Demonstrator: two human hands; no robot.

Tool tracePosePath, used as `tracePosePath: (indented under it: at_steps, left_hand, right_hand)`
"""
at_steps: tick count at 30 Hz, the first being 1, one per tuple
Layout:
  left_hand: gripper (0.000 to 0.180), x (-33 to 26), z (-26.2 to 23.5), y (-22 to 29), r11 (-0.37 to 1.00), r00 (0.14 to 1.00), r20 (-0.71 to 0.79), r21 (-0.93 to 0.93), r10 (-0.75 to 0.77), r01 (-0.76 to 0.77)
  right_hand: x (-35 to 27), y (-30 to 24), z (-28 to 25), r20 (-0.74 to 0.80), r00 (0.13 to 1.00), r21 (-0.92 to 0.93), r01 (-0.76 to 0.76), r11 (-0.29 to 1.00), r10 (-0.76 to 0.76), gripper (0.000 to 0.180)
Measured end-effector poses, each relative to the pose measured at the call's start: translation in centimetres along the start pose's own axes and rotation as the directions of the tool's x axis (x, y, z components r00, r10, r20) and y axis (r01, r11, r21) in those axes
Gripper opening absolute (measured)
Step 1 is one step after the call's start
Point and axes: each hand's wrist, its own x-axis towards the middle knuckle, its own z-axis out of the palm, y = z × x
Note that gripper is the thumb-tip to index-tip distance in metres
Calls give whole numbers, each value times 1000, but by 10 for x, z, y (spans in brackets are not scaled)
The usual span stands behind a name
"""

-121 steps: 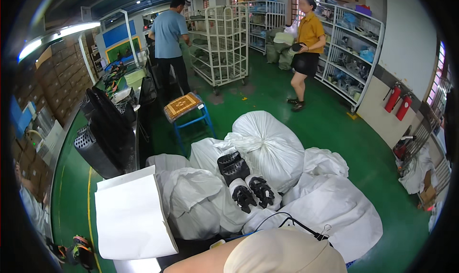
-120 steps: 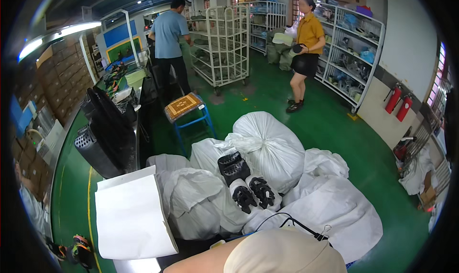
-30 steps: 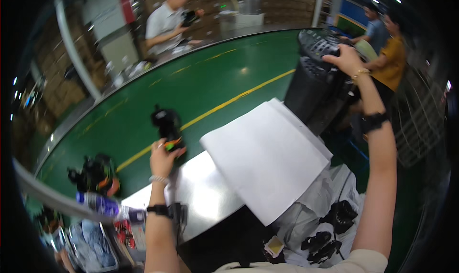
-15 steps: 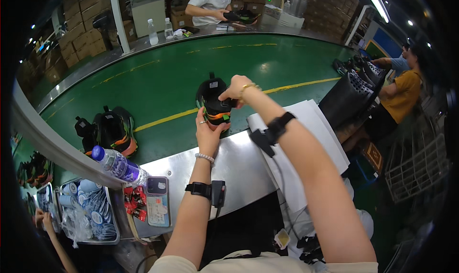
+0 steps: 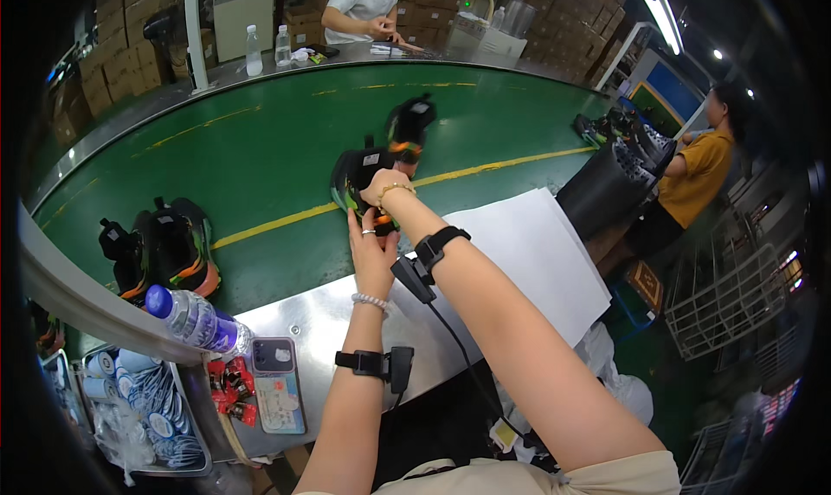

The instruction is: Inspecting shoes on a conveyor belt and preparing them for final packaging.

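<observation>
A black shoe [image 5: 348, 173] with orange and green trim is on the green belt in front of me. My left hand [image 5: 373, 245] grips it from the near end, thumb on one side and fingers on the other. Over the shoe's opening lies my right hand [image 5: 387, 188], its fingertips hidden by the hand and the shoe. Just beyond, a second black shoe [image 5: 409, 133] with orange trim looks blurred. Each of my wrists wears a black strap with a small device.
To the left stand a pair of shoes [image 5: 177, 248], a water bottle [image 5: 195, 320], a phone [image 5: 275, 387], red packets [image 5: 230, 389] and a tray [image 5: 197, 460] of blue-white pieces. White sheets [image 5: 519, 261] lie right. People stand across the belt and at far right, near black shoes.
A second shoe has appeared beyond the one I hold. The person across no longer holds a shoe. My right hand has moved lower and nearer, over the shoe opening. The whole view has shifted.
</observation>
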Motion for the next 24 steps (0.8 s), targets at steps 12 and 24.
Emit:
tracePosePath:
  at_steps: [12, 24]
  left_hand:
    - [47, 8, -4, -11, 989, 1000, 26, -145, 16, -12]
    - [52, 9, -9, 27, 871, 876, -96, 205, 473, -448]
  right_hand:
    - [30, -15, 28, -18, 996, 31, 89, 996, -89, 22]
    - [-137, 136, -160, -176, 539, -312, 763, 566, -824, 35]
